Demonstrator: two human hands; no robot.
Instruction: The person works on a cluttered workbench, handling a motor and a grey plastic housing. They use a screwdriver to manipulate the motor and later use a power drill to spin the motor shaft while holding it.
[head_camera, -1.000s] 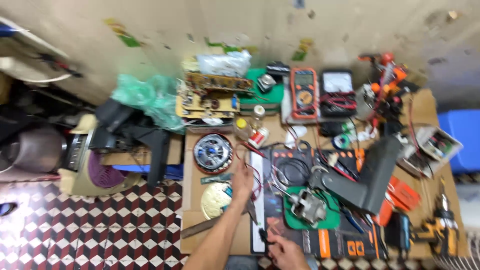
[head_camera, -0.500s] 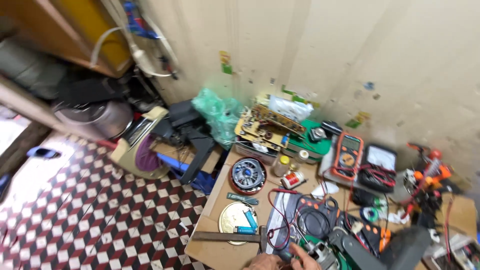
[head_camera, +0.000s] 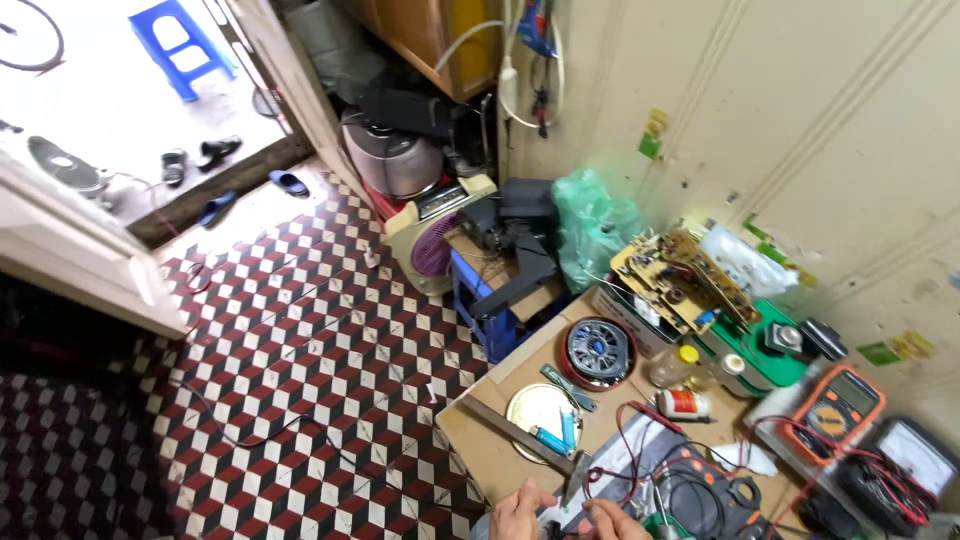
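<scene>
Tools and meters crowd the wooden desk (head_camera: 490, 450) beside checkered floor tiles (head_camera: 300, 350). Both hands (head_camera: 565, 518) meet at its near edge; their grip cannot be told.

The floor (head_camera: 300, 360) carries a cube pattern in dark red, black and white. The counter (head_camera: 480, 440) is plain tan wood. On it lie a round black speaker (head_camera: 598, 352) with a red rim, a pale gold disc (head_camera: 535, 408) bearing two light blue batteries (head_camera: 558, 434), and an orange and black meter (head_camera: 830, 405) with red wires (head_camera: 640, 425). A green plastic bag (head_camera: 592, 228) sits by the cream wall (head_camera: 800, 120). The stool (head_camera: 185, 45) outside is blue, and the fan (head_camera: 425, 250) is cream with a purple grille.
</scene>
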